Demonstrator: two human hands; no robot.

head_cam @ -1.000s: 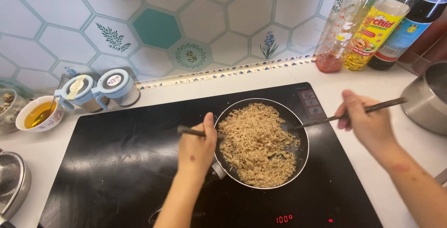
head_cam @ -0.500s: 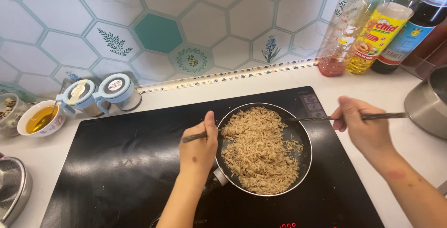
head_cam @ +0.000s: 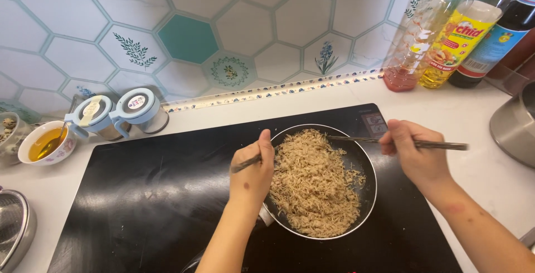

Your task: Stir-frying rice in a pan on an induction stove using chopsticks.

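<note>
A round dark frying pan (head_cam: 365, 164) full of brown shredded food (head_cam: 315, 184) sits on a black glass cooktop (head_cam: 150, 195). My left hand (head_cam: 252, 174) is at the pan's left rim, closed around a thin dark utensil whose tip reaches into the food. My right hand (head_cam: 415, 153) hovers over the pan's right side, gripping dark chopsticks (head_cam: 446, 145) held nearly level, their tips over the food near the pan's far edge.
Three bottles stand at the back right: a clear one with red liquid (head_cam: 415, 39), a yellow oil bottle (head_cam: 454, 41), a dark sauce bottle (head_cam: 496, 39). A steel pot (head_cam: 515, 125) is at right. Two lidded jars (head_cam: 120, 111), a bowl of yellow liquid (head_cam: 44, 142) and a steel strainer (head_cam: 14, 228) are at left.
The chopsticks in my right hand have leveled out and swung their tips toward the pan's far edge. My left hand has stayed at the left rim. The view shifted slightly down.
</note>
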